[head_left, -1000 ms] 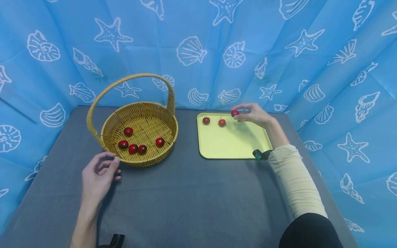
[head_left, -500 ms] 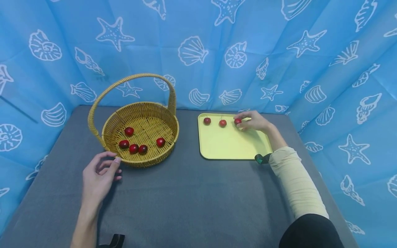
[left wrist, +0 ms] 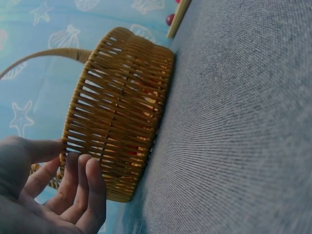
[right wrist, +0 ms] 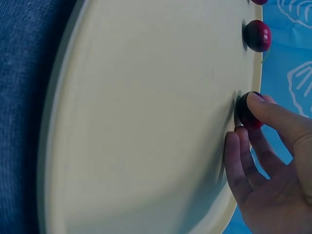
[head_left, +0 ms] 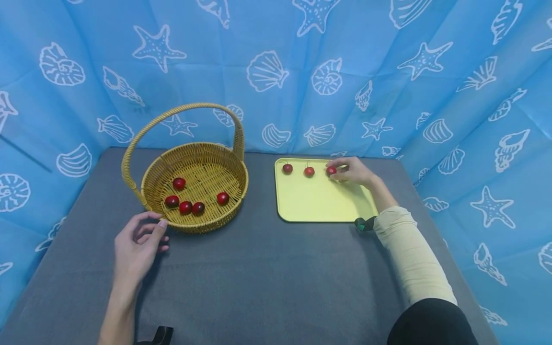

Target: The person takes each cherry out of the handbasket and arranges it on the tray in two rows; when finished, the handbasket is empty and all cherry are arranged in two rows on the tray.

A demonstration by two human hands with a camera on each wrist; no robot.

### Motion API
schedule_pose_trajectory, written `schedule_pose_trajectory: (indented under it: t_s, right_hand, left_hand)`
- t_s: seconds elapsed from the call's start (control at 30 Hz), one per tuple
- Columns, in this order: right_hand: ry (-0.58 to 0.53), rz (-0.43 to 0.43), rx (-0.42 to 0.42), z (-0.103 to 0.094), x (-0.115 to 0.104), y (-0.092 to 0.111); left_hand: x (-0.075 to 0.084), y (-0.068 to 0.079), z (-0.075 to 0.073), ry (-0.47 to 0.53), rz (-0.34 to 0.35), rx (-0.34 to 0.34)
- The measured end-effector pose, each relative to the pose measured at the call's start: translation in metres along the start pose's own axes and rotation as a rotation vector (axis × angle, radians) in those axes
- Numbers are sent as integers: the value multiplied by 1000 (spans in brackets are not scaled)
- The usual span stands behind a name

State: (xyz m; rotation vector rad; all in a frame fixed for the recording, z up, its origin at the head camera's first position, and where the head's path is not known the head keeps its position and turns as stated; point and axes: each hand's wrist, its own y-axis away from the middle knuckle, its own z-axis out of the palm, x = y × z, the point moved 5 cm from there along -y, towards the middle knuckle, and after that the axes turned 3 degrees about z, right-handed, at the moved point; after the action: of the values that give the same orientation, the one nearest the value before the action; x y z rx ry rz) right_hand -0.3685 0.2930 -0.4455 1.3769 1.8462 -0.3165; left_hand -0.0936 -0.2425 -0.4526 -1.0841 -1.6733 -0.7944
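Note:
My right hand (head_left: pixel 351 171) pinches a dark red cherry (right wrist: pixel 249 111) between thumb and fingers, low over the far part of a pale yellow tray (head_left: pixel 319 201). Two more cherries sit to its left along the tray's far side, a middle cherry (head_left: pixel 309 171) and a leftmost cherry (head_left: pixel 287 168), both with stems. With thumb and fingertips my left hand (head_left: pixel 140 242) grips the near-left rim of a round wicker basket (left wrist: pixel 119 102). Several cherries lie on the basket's floor, one of them a cherry (head_left: pixel 223 198) off to the right.
Grey cloth (head_left: pixel 267 273) covers the table under basket and tray. A tall arched handle (head_left: pixel 189 106) rises over the basket. Behind and at both sides hangs a blue curtain (head_left: pixel 276 115) with white shells and starfish, close to the table's far edge.
My right hand has come down and slightly toward me with its cherry, from above the tray's far edge to the tray surface. The left hand stays at the basket rim.

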Motion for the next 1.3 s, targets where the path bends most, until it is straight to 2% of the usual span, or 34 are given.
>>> schedule_pose_trajectory:
  t_s: [0.4,0.67,0.9,1.3]
  right_hand:
    - [-51,16,-11,-10,-5,9]
    - [-68,-3,24,-18,-24,15]
    - [-57,-30,41,-15,-52,16]
    - [-65,-192,9,7,-114,17]
  left_hand:
    - [-2,1,-1,-8,-9,7]
    - [-3,0,-1,-11,-2,-5]
    - [-1,1,-2,-11,0,2]
    - [2,0,0,0,-8,1]
